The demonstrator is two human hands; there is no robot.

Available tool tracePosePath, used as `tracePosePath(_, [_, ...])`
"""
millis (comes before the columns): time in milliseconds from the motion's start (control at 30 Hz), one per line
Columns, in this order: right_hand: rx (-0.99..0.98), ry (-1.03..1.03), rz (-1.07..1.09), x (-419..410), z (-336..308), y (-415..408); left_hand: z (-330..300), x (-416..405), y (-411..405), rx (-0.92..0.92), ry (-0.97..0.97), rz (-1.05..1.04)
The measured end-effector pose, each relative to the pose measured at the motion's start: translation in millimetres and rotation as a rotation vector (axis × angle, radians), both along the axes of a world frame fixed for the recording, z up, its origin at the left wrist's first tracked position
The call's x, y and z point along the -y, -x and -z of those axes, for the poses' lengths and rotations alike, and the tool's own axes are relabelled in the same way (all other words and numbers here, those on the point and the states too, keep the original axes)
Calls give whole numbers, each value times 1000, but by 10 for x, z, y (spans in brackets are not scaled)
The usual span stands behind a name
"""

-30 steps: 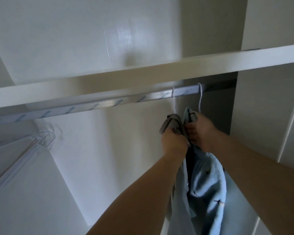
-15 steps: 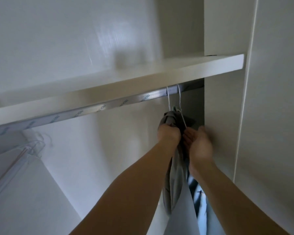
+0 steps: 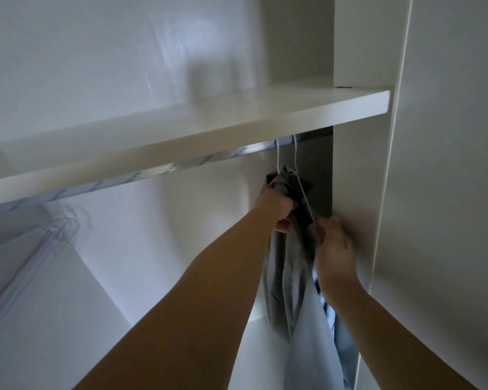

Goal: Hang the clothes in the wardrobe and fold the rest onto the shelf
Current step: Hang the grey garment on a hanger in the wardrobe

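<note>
Grey garment (image 3: 286, 266) hangs from the rail (image 3: 181, 167); left hand (image 3: 273, 209) grips its shoulder, right hand (image 3: 334, 249) pinches beside it. A tug could unhook the wire hanger (image 3: 300, 181).

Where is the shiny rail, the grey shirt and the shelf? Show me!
shiny rail (image 3: 181, 167), head view, on its lettered front face.
grey shirt (image 3: 286, 277), head view, on the hanging cloth below the hands.
shelf (image 3: 237, 129), head view, on its pale front edge.
</note>
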State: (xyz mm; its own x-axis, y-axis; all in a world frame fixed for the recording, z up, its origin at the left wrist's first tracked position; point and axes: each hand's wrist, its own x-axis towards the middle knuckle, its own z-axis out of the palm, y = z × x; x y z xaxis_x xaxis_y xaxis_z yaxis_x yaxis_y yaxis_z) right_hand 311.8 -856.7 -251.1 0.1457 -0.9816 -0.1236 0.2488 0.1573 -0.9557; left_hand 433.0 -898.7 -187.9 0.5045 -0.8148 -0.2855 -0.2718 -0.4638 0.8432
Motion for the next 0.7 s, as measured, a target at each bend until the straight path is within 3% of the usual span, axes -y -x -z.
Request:
tracePosePath(200, [-88, 101, -4, -74, -176, -18, -57, -208, -104, 216, -93, 83])
tracePosePath(367, [-321, 250, -63, -194, -389, -64, -245, -622, -174, 540, -135, 175])
tracePosePath(533, [-603, 391, -129, -596, -625, -11, -272, -1501, -352, 675, -177, 220])
tracePosePath(700, [-624, 442, -326, -1115, -832, -276, -196, -2424, -662, 689, -191, 98])
